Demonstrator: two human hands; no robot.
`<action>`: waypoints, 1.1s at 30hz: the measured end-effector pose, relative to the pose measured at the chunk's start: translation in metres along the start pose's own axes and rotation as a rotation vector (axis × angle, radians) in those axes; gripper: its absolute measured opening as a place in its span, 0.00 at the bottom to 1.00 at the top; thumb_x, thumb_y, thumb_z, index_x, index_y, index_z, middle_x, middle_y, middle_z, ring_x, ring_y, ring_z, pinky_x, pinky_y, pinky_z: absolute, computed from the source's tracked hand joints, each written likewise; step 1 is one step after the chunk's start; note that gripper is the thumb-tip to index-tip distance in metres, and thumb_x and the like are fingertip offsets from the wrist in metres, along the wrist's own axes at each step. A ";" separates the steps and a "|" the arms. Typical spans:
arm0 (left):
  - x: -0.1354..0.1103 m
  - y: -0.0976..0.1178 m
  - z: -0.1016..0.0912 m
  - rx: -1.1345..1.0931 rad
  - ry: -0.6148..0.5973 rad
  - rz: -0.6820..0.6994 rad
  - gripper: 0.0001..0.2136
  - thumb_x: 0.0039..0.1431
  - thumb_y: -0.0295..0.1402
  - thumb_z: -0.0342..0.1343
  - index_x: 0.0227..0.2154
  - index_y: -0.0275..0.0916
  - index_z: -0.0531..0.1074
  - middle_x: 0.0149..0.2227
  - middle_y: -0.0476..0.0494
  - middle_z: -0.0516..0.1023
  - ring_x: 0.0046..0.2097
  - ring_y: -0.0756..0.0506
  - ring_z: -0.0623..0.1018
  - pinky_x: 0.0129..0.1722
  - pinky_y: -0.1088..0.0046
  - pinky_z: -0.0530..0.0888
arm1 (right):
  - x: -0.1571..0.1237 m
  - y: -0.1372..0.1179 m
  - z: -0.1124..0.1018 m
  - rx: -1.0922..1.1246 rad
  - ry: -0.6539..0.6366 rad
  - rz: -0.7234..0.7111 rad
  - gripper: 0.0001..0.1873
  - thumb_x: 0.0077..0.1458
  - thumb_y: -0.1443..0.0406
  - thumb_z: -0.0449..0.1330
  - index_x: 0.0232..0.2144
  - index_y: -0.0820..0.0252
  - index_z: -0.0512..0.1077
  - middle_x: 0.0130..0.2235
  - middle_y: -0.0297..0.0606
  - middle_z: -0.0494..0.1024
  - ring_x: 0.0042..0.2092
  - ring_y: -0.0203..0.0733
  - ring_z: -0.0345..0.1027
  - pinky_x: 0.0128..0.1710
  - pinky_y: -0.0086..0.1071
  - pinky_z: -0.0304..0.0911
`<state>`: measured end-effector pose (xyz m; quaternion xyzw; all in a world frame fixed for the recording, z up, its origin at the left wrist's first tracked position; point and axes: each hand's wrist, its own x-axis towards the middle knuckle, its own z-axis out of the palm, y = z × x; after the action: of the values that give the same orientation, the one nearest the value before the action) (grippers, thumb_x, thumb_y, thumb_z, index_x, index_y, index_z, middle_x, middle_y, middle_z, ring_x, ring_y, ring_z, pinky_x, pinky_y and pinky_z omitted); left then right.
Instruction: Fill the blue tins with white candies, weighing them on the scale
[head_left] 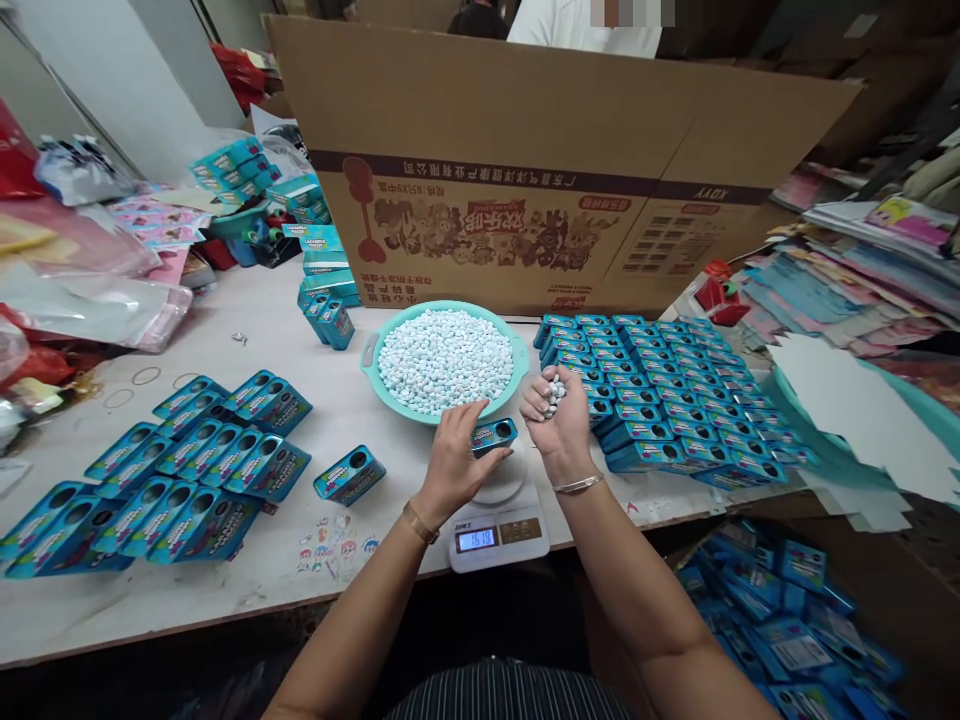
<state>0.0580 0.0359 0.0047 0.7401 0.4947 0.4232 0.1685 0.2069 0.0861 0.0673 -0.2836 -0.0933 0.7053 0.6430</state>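
Note:
My left hand has its thumb and fingers around a small blue tin above the plate of a white digital scale. Whether the tin rests on the plate is hard to tell. The scale's display is lit, its last digit unclear. My right hand, palm up with curled fingers, holds several pale candies just right of the tin. Behind both hands stands a mint-green basin full of pale blue and white candies. Another blue tin stands alone to the left.
Rows of blue tins fill the table's right side; more tins stand at left. A large cardboard box rises behind the basin. Loose tins lie below the table's edge at right. A person in a white shirt is behind the box.

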 end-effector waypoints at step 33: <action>0.010 0.000 0.016 -0.121 -0.041 -0.025 0.20 0.51 0.35 0.67 0.47 0.40 0.72 0.45 0.40 0.78 0.48 0.40 0.77 0.49 0.59 0.74 | -0.001 0.015 -0.006 -0.119 0.027 -0.039 0.11 0.56 0.63 0.56 0.24 0.56 0.60 0.17 0.22 0.56 0.14 0.26 0.45 0.11 0.20 0.44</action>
<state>0.0723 0.0478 0.0000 0.7310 0.4739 0.4348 0.2281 0.1969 0.0817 0.0554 -0.3289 -0.1318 0.6821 0.6397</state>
